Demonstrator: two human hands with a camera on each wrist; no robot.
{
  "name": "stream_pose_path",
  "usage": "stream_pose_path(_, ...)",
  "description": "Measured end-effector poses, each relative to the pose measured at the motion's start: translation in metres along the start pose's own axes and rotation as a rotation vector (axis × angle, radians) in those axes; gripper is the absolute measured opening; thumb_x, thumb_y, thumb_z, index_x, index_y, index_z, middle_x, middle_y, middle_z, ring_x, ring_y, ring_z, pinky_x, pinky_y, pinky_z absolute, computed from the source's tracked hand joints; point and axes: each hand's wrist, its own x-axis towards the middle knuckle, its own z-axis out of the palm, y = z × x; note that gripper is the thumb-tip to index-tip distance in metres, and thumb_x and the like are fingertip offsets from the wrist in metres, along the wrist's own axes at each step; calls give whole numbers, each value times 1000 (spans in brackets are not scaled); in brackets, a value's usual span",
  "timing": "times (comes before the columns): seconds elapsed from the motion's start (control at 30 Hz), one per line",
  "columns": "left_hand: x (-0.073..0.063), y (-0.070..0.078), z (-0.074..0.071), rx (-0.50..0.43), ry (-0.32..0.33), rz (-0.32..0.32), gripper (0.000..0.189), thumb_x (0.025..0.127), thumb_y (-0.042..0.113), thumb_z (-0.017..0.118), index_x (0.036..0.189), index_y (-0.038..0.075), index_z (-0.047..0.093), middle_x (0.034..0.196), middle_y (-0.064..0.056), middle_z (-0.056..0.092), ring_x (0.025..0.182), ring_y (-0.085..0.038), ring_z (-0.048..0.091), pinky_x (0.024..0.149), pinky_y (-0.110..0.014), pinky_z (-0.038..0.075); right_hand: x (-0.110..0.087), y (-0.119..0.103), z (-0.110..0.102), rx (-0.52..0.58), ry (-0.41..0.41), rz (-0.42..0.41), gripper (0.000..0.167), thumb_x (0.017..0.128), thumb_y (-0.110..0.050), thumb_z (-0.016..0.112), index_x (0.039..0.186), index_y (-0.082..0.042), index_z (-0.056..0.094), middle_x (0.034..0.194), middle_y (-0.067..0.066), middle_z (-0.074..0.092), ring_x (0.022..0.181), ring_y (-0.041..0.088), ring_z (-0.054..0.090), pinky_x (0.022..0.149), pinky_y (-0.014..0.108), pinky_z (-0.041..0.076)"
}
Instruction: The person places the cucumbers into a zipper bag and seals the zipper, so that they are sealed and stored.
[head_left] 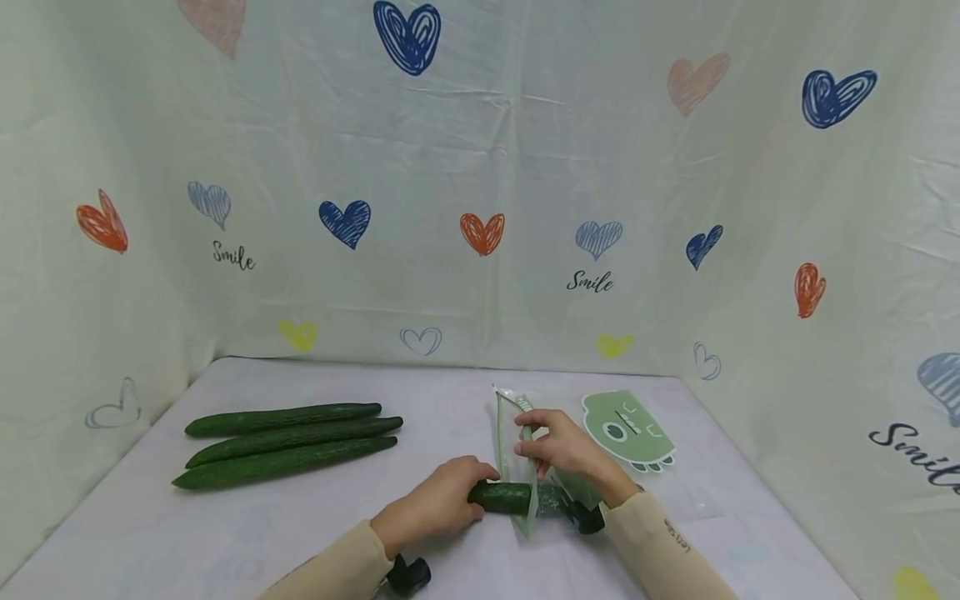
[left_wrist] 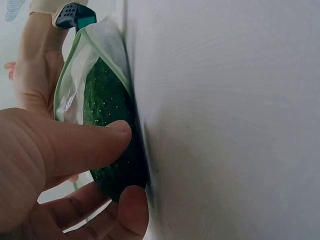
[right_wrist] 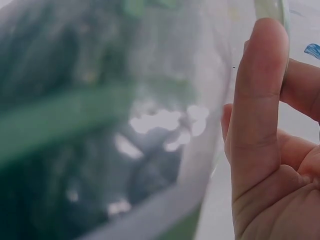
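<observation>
My left hand point(head_left: 442, 504) grips the near end of a cucumber point(head_left: 501, 498), thumb on one side and fingers on the other. The cucumber's other end lies inside a clear plastic zip bag point(head_left: 504, 450) with a green-edged mouth. Up at that mouth, my right hand point(head_left: 566, 450) pinches the rim between thumb and fingers. In the left wrist view the bag's green rim point(left_wrist: 59, 95) spreads around the bumpy dark-green cucumber point(left_wrist: 107, 95). The clear film point(right_wrist: 200, 65) fills much of the right wrist view, blurred, beside the right thumb point(right_wrist: 260, 100).
Three long cucumbers point(head_left: 292, 428) lie side by side on the left of the white-covered table point(head_left: 300, 533). A green cartoon face point(head_left: 626, 429) shows at the bag's right; whether it is printed on the bag, I cannot tell. A heart-patterned curtain point(head_left: 420, 283) surrounds the table.
</observation>
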Motion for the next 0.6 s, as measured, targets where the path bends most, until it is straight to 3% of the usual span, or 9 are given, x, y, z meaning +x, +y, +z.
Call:
stream_pose_path(0.27, 1, 3, 1, -1, 1, 4, 33, 77, 5, 76, 107, 15, 65, 89, 8, 54, 84, -5, 51, 78, -29, 46, 0, 2, 1, 7, -7, 10, 49, 87, -10, 70, 129, 8, 51, 110, 18, 51, 43, 16, 54, 47, 42, 52)
stream_pose_path(0.4, 2, 3, 0, -39, -9, -1, 30, 79, 5, 74, 105, 17, 64, 88, 10, 51, 84, -5, 49, 79, -28, 45, 0, 2, 0, 12, -4, 11, 49, 86, -9, 70, 129, 8, 51, 110, 18, 51, 43, 17, 54, 47, 43, 51)
stream_pose_path(0.6, 3, 0, 0, -91, 27, -9, 25, 81, 6, 72, 102, 17, 65, 87, 10, 51, 81, -6, 49, 76, -28, 44, 1, -1, 0, 14, 7, 5, 50, 86, -9, 70, 128, 9, 51, 110, 19, 52, 44, 17, 55, 48, 44, 52)
